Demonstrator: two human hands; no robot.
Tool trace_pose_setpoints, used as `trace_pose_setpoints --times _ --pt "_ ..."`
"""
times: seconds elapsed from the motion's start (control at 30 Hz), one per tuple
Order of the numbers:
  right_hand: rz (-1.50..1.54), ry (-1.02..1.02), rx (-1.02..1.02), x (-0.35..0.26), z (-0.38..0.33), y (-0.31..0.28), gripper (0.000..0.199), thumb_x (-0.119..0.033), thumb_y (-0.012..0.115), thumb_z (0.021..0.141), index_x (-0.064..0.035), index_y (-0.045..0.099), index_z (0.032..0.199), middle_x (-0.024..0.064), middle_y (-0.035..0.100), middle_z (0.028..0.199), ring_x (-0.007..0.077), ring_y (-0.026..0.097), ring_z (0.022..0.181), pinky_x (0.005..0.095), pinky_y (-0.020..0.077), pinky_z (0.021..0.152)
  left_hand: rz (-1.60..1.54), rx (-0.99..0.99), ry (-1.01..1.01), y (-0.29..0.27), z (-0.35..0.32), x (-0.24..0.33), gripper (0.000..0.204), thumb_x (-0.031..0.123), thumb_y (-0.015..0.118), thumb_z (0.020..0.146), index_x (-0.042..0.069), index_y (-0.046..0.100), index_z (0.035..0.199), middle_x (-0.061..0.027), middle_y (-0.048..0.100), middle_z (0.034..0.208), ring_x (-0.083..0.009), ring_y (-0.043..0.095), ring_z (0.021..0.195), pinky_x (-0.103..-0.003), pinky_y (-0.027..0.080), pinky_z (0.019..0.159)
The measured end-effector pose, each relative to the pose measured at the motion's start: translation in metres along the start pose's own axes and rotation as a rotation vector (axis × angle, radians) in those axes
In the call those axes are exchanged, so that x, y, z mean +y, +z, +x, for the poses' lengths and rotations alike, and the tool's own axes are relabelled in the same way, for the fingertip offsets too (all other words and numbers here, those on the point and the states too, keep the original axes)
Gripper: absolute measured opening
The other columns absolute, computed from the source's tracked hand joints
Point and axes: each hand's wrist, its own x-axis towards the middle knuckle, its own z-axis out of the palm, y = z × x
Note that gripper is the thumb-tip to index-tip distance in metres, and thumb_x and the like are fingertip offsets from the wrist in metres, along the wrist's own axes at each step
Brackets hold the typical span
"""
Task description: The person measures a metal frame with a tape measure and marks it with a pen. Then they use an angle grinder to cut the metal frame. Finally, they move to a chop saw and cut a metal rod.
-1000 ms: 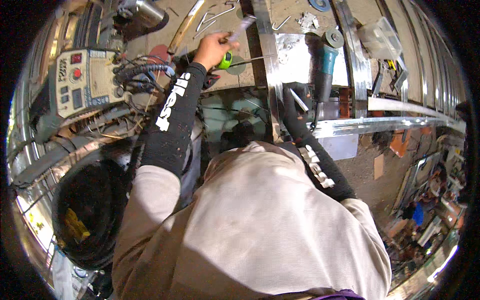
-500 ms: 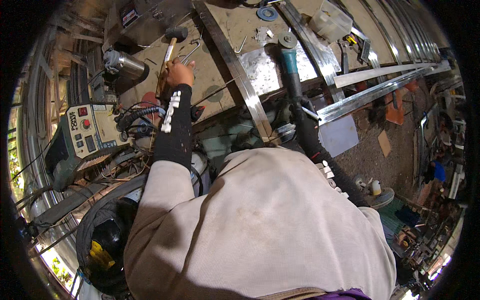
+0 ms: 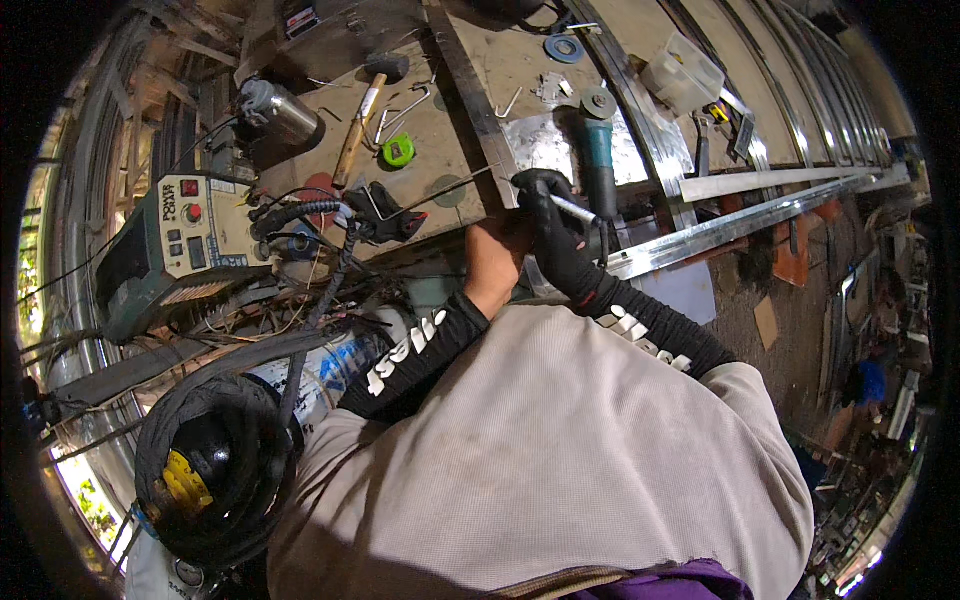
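My right hand, in a black glove, is closed around a slim, whitish pen-shaped stick. Right beside it is my bare left hand, at the near end of a long flat metal bar lying across the workbench. The left fingers are in shadow and partly behind the glove, so their grip is hidden. An angle grinder with a teal body lies just beyond my right hand. Farther left on the bench are a bright green tape measure and a hammer with a wooden handle.
A welding machine with cables stands at the left, near a steel cylinder-shaped tool. Long shiny metal profiles extend to the right. A clear plastic box and a blue disc sit at the back. Coiled hose lies at lower left.
My left hand has left the hammer handle and come right and nearer, beside my right hand. The green tape measure now shows. My right hand has moved left with the stick.
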Motion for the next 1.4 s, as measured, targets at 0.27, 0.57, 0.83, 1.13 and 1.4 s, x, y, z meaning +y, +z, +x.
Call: trace_pose_setpoints --times 0.27,0.57,0.83,1.13,1.4 --pt "-0.267 0.140 -0.025 -0.040 0.039 -0.019 0.025 -0.025 0.061 0.103 -0.0025 0.066 0.113 0.0037 0.069 0.096 0.0116 0.065 0.082 0.0282 0.0513 0.073 -0.434 0.025 -0.027 -0.033 0.003 -0.008 0.011 -0.002 0.065 0.092 0.002 0.068 0.102 -0.0045 0.071 0.094 -0.0139 0.067 0.083 -0.029 0.055 0.077" --pt "-0.202 0.167 -0.256 -0.077 0.043 -0.023 0.022 -0.023 0.066 0.099 -0.0050 0.065 0.113 0.0039 0.069 0.097 0.0119 0.066 0.085 0.0286 0.0537 0.074 -0.437 -0.005 0.107 -0.036 0.007 0.011 0.014 -0.006 0.065 0.088 0.003 0.067 0.098 -0.0021 0.068 0.087 -0.0145 0.066 0.083 -0.028 0.053 0.077" --pt "-0.244 0.133 -0.377 -0.050 0.033 -0.014 0.020 -0.018 0.070 0.096 0.0012 0.070 0.094 0.0051 0.070 0.080 0.0116 0.062 0.075 0.0304 0.0501 0.068 0.055 0.018 0.169 -0.039 0.000 0.017 0.011 -0.001 0.069 0.089 0.000 0.067 0.100 -0.0029 0.071 0.087 -0.0101 0.066 0.079 -0.027 0.055 0.072" --pt "-0.118 0.552 -0.582 -0.059 0.042 -0.042 0.024 -0.023 0.063 0.100 -0.0038 0.070 0.113 -0.0032 0.067 0.084 0.0044 0.055 0.072 0.0214 0.0448 0.064 0.230 -0.075 0.215 -0.058 -0.029 0.043 0.013 0.009 0.071 0.091 -0.001 0.069 0.100 -0.0025 0.068 0.085 -0.0089 0.060 0.076 -0.028 0.050 0.068" --pt "-0.246 0.446 -0.705 -0.070 0.024 -0.030 0.016 -0.017 0.063 0.100 -0.0018 0.068 0.103 -0.0008 0.064 0.085 0.0073 0.053 0.073 0.0249 0.0451 0.064 0.598 -0.050 0.433 -0.064 -0.050 0.059 0.016 0.013 0.074 0.089 0.000 0.069 0.097 -0.0160 0.071 0.087 -0.0322 0.070 0.077 -0.038 0.053 0.067"
